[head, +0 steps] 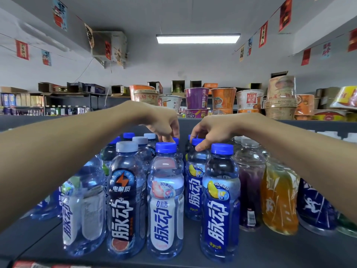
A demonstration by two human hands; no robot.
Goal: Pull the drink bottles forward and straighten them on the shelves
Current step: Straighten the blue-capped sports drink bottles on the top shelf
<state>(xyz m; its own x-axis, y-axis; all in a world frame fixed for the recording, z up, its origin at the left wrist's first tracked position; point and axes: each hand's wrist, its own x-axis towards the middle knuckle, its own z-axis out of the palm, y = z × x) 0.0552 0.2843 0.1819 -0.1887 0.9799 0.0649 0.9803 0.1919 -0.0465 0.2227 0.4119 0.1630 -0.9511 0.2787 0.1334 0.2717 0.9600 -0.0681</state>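
Observation:
Rows of clear drink bottles with blue and grey caps stand on a dark grey shelf [270, 252]. At the front stand a grey-capped bottle with a black label [125, 198], a white-labelled blue-capped bottle [166, 202] and a blue-labelled bottle [220, 206]. My left hand [164, 124] reaches over them, its fingers pinched on the cap of a bottle [176, 140] in the row behind. My right hand [208, 130] grips the blue cap of a second-row bottle [196, 182]. Both bottles stand upright.
To the right stand a purple drink bottle [251, 186], an orange one [278, 198] and a dark blue-labelled one [316, 206]. Stacked instant-noodle cups [222, 99] line the top of the far shelf. Cardboard boxes [87, 88] sit on racks further back.

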